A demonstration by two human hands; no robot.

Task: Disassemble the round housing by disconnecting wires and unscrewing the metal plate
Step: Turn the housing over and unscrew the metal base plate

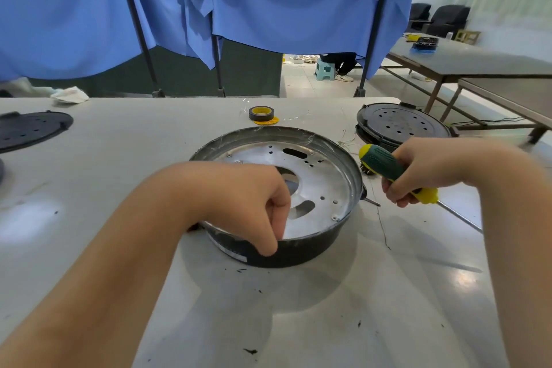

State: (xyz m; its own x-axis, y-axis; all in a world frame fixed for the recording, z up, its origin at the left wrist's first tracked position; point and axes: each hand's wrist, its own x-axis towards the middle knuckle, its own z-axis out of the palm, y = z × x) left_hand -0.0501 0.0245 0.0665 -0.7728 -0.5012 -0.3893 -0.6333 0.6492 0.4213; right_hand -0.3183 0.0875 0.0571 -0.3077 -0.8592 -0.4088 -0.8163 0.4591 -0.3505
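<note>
The round black housing point(301, 254) stands in the middle of the white table, with a shiny metal plate point(325, 185) screwed inside it. The plate has slots, small holes and screws near its rim. My left hand point(263, 203) is over the housing's near-left rim with curled fingers; its thumb and fingertips reach down at the near rim, and what they pinch is hidden. My right hand point(418, 170) grips a green and yellow screwdriver point(388, 166) just right of the housing, its shaft point(460, 215) slanting toward the table's right side.
A roll of black tape point(259, 113) on a yellow disc lies behind the housing. A second round black unit point(403, 124) sits at the back right, a black perforated disc point(30, 128) at the far left. Blue curtains hang behind; other tables stand to the right.
</note>
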